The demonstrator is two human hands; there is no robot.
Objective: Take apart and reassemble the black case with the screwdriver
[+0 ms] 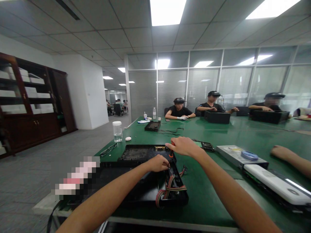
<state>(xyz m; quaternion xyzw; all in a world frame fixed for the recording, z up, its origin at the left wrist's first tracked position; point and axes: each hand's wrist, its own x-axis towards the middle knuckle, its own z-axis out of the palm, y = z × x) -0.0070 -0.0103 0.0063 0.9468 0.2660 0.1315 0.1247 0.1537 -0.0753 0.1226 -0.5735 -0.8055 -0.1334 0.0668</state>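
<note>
My right hand [182, 145] is closed round a screwdriver [171, 155] with a red-orange handle, held upright over the far right corner of a black plastic housing [143, 193]. Just below it, my left hand [159, 163] reaches into the same corner with its fingers pinched together. Whatever those fingers hold, if anything, is hidden. The screwdriver's tip cannot be made out clearly. Striped ribbon cables [174, 188] in red, black and pale colours loop over the housing's right side. Behind the housing lies a black panel [141, 152] with a brass-coloured strip near its right end.
On the green table [206, 197], a grey metal box [230, 152] bears a blue coil, beside a white-topped device [277, 184]. Another person's arm [289, 157] rests at right. A clear jar [117, 132] and glasses [108, 149] stand left. Several people sit across, two behind black boxes [217, 117].
</note>
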